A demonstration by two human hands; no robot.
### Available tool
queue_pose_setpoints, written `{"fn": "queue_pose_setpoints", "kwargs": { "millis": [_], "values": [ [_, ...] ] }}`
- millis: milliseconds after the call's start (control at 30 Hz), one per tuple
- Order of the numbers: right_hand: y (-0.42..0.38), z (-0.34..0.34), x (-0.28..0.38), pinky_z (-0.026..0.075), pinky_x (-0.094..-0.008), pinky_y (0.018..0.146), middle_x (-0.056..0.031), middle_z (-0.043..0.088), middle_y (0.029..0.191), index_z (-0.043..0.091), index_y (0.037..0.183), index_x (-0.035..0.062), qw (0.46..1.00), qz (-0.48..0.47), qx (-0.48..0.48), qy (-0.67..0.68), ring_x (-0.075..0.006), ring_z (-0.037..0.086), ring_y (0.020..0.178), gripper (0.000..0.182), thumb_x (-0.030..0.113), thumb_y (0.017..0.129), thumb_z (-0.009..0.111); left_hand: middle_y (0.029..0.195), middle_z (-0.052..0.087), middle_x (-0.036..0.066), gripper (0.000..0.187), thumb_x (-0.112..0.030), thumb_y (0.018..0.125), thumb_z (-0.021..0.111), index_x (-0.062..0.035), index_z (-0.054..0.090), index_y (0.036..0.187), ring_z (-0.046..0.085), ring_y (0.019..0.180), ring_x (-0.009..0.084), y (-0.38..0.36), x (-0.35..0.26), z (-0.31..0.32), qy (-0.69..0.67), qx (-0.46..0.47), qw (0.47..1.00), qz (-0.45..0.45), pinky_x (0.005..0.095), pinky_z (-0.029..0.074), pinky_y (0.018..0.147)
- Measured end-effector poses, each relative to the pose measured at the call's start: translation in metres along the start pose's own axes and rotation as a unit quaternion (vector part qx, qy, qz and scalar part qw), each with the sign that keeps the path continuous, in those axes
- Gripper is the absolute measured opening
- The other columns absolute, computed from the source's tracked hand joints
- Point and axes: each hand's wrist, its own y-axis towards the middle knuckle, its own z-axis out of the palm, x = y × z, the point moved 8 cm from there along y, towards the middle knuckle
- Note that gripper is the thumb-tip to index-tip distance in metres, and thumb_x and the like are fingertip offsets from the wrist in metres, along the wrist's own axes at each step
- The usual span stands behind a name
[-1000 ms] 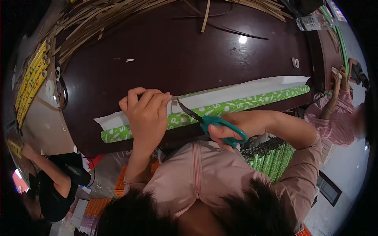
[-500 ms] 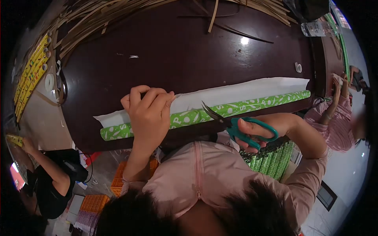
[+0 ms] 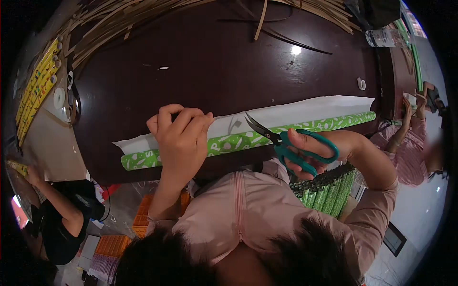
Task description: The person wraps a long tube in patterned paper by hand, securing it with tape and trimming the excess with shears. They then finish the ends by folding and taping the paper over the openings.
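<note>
A roll of green wrapping paper (image 3: 229, 144) with white printed shapes lies across the dark table near my body. Its loose flap shows the white underside (image 3: 286, 107) along the far side. My left hand (image 3: 181, 136) rests over the left part of the roll, fingers bent and closed, with thumb and fingertip pinched at the flap's edge. In my right hand (image 3: 310, 150) are scissors (image 3: 282, 151) with teal handles, fingers through the loops. Their dark blades are slightly parted, point left over the flap, and cast a shadow on the white paper.
Long brown strips (image 3: 157, 19) lie along the table's far edge. A small white tape roll (image 3: 361, 84) and a plastic bottle (image 3: 384, 38) are at right. Yellow rolls (image 3: 36, 90) stand left. Green rolls (image 3: 329, 193) sit below the table. Other people (image 3: 67, 224) are on both sides.
The scissors have risen a little off the green roll, their tips now higher over the white flap. My left hand has barely moved.
</note>
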Motion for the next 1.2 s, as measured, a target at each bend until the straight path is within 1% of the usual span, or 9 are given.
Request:
{"fn": "queue_pose_setpoints", "kwargs": {
  "millis": [300,367,433,533,667,767,867,933,1200],
  "values": [
    [-0.006,-0.002,0.009,0.033,-0.0198,0.037,-0.0030,0.055,0.056,0.053,0.066,0.0112,0.999,0.017,-0.030,-0.009,-0.0061,0.043,0.042,0.082,0.084,0.086,0.019,0.079,0.065,-0.005,0.004,-0.009,0.076,0.074,-0.0116,0.071,0.077,0.053,0.087,0.0188,-0.001,-0.001,-0.001,-0.003,0.002,1.000,0.010,0.0364,0.027,0.082],
    [-0.010,-0.004,0.007,0.031,-0.0190,0.034,-0.0033,0.054,0.054,0.052,0.065,0.0110,0.997,0.063,-0.033,-0.014,-0.0056,0.042,0.039,0.083,0.085,0.085,0.021,0.079,0.065,-0.005,0.005,-0.008,0.076,0.073,-0.0118,0.072,0.079,0.053,0.087,0.0188,-0.002,-0.001,-0.001,-0.002,0.002,1.000,0.015,0.0364,0.027,0.082],
    [-0.010,-0.005,0.009,0.030,-0.0188,0.033,-0.0030,0.053,0.052,0.052,0.065,0.0109,0.997,0.065,-0.031,-0.009,-0.0055,0.041,0.038,0.083,0.085,0.085,0.021,0.080,0.065,-0.005,0.008,-0.007,0.074,0.073,-0.0119,0.073,0.081,0.053,0.087,0.0189,-0.002,-0.002,-0.001,0.001,0.003,1.000,0.021,0.0363,0.027,0.082],
    [-0.009,-0.009,0.015,0.028,-0.0186,0.031,-0.0023,0.051,0.050,0.052,0.064,0.0105,0.997,0.069,-0.041,-0.009,-0.0053,0.039,0.036,0.083,0.085,0.085,0.022,0.081,0.068,-0.002,0.005,-0.012,0.078,0.076,-0.0110,0.072,0.076,0.053,0.088,0.0191,-0.001,-0.004,-0.003,0.011,0.007,1.000,0.018,0.0358,0.029,0.082],
    [-0.008,-0.016,0.015,0.027,-0.0185,0.030,-0.0019,0.048,0.047,0.052,0.065,0.0102,0.995,0.082,-0.065,-0.003,-0.0052,0.038,0.035,0.083,0.085,0.085,0.022,0.081,0.068,-0.002,0.005,-0.011,0.078,0.076,-0.0111,0.072,0.076,0.053,0.089,0.0193,-0.002,-0.002,-0.004,0.003,0.001,1.000,0.021,0.0358,0.029,0.082],
    [-0.008,-0.011,0.014,0.027,-0.0195,0.031,-0.0021,0.048,0.049,0.052,0.065,0.0102,0.998,0.066,-0.023,0.005,-0.0051,0.039,0.037,0.083,0.085,0.085,0.022,0.081,0.068,-0.002,0.005,-0.011,0.078,0.076,-0.0110,0.072,0.076,0.053,0.089,0.0195,-0.002,-0.001,-0.003,0.003,0.008,1.000,0.012,0.0356,0.029,0.082],
    [-0.015,-0.007,0.018,0.028,-0.0199,0.032,-0.0021,0.049,0.051,0.051,0.066,0.0097,0.996,0.064,-0.053,-0.014,-0.0050,0.040,0.038,0.082,0.085,0.085,0.024,0.082,0.068,-0.003,0.004,-0.011,0.078,0.076,-0.0111,0.072,0.076,0.053,0.090,0.0194,-0.002,0.001,-0.001,-0.002,0.017,1.000,0.001,0.0357,0.029,0.083],
    [-0.015,-0.007,0.011,0.029,-0.0194,0.032,-0.0020,0.050,0.051,0.051,0.067,0.0094,0.997,0.061,-0.037,-0.019,-0.0050,0.040,0.038,0.082,0.085,0.085,0.025,0.081,0.065,-0.004,0.008,-0.007,0.073,0.074,-0.0115,0.073,0.080,0.053,0.088,0.0186,-0.002,0.001,-0.002,-0.011,0.006,1.000,0.014,0.0367,0.027,0.081],
    [-0.012,-0.007,0.009,0.031,-0.0182,0.033,-0.0016,0.051,0.053,0.052,0.068,0.0099,0.996,0.074,-0.042,-0.005,-0.0045,0.042,0.039,0.082,0.087,0.082,0.029,0.082,0.065,-0.004,0.009,-0.006,0.073,0.074,-0.0112,0.072,0.080,0.053,0.089,0.0192,-0.002,0.001,-0.001,-0.014,0.002,1.000,0.011,0.0374,0.028,0.081]
  ]
}}
